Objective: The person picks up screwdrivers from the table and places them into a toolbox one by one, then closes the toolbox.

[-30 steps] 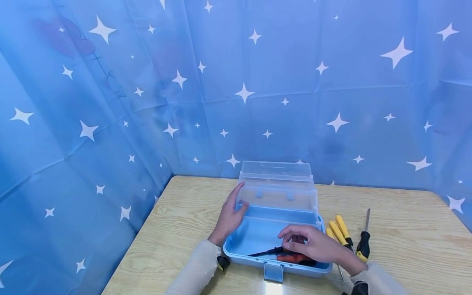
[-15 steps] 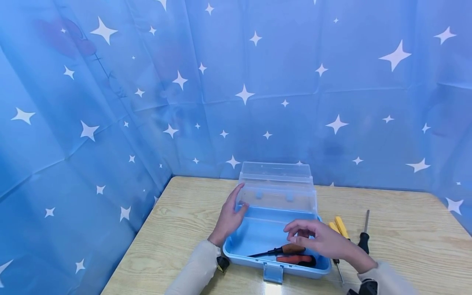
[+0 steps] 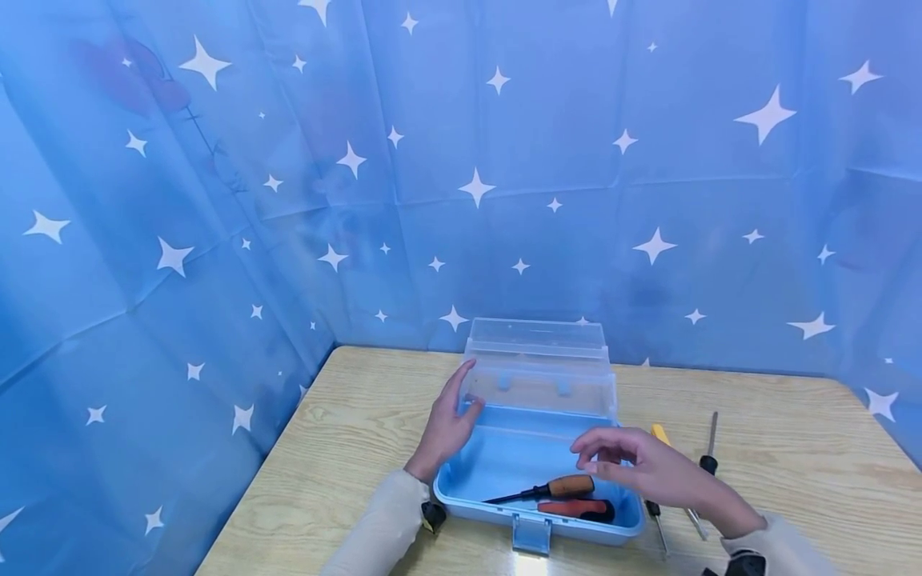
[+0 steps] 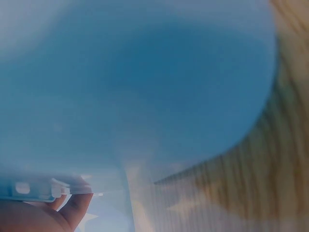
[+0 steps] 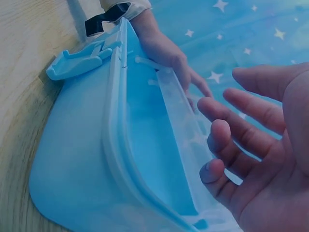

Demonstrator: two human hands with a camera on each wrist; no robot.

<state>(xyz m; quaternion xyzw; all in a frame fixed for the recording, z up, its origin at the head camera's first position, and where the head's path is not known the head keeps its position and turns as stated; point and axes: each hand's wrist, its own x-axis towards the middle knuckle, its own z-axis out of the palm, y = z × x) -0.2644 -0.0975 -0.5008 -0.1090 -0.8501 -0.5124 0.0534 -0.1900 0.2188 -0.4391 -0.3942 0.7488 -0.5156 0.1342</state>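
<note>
- Nearest the person, pale sleeves (image 3: 385,516) lead to both hands.
- The blue toolbox (image 3: 479,515) sits on the wooden bench (image 3: 360,420), its front latch (image 3: 531,534) hanging toward the person.
- Inside, along the front wall, lies a red-handled tool (image 3: 569,507); just behind it, a screwdriver with a brown handle (image 3: 571,486) points its dark shaft left.
- The right hand (image 3: 644,466) hovers over the box's right end, fingers loosely bent and parted, palm turned toward the box in the right wrist view.
- Beside that end, partly hidden by the right forearm, are metal shafts (image 3: 659,534), a yellow handle (image 3: 659,434) and a black-handled screwdriver (image 3: 709,463) with its tip pointing away.
- The left hand (image 3: 444,428) is at the left end, thumb and index finger spread wide by the lid's edge; I cannot tell how firmly they touch.
- The clear lid (image 3: 536,368) stands raised at the back.
- Behind everything hangs a blue curtain (image 3: 432,160) with white stars.
</note>
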